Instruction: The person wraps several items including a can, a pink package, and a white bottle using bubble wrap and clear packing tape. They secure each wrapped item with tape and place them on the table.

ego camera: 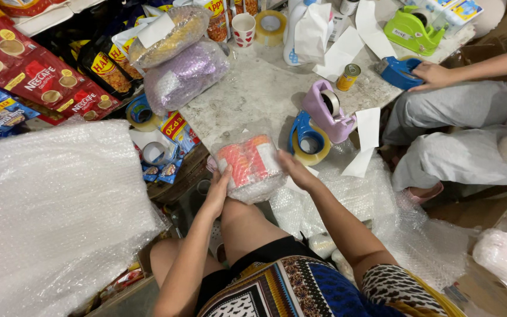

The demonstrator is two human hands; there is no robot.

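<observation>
At the near edge of the stone slab (253, 94), the left hand (217, 191) and right hand (296, 170) clasp a packet (249, 164) already swathed in bubble wrap, seemingly not yet taped, with the blue tape dispenser (309, 141) just beside it.

Held: we grip a red-and-white bubble-wrapped packet (249, 164) at the table's near edge.
Far left: we see red coffee pouches (36, 76).
Table: white blank labels (368, 128).
</observation>
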